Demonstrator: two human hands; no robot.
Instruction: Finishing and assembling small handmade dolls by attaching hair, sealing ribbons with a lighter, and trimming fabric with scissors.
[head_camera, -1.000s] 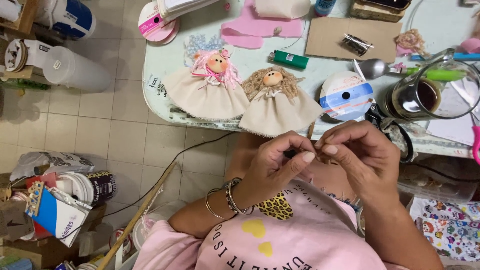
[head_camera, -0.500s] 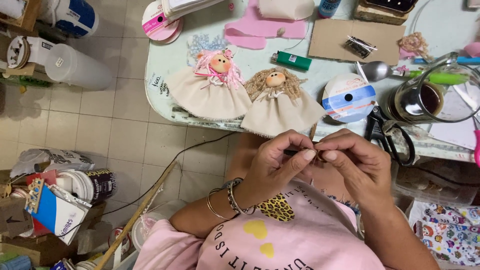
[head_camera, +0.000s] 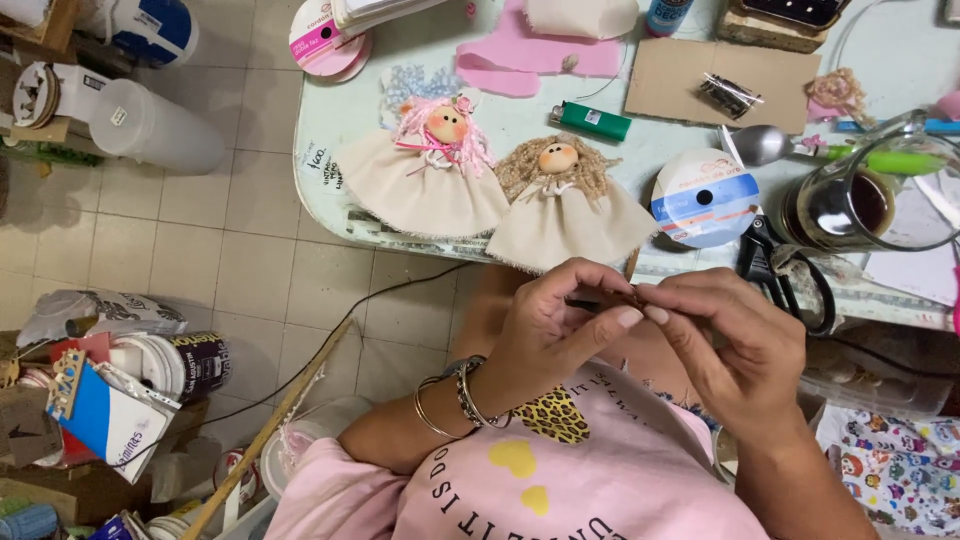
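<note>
Barely shifted since before, left hand (head_camera: 560, 325) and right hand (head_camera: 735, 345) together, pinching a thin dark stick (head_camera: 600, 300) — two cream fabric dolls (head_camera: 500, 185) at 12 o'clock, black scissors (head_camera: 785, 280) at 2.

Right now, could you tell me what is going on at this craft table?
A person in a pink shirt holds something small and thin between the fingertips of the left hand and the right hand, in front of the table edge; what it is cannot be told. On the table lie two cloth dolls, one pink-haired and one blonde, with a ribbon spool, black scissors and a green lighter.
</note>
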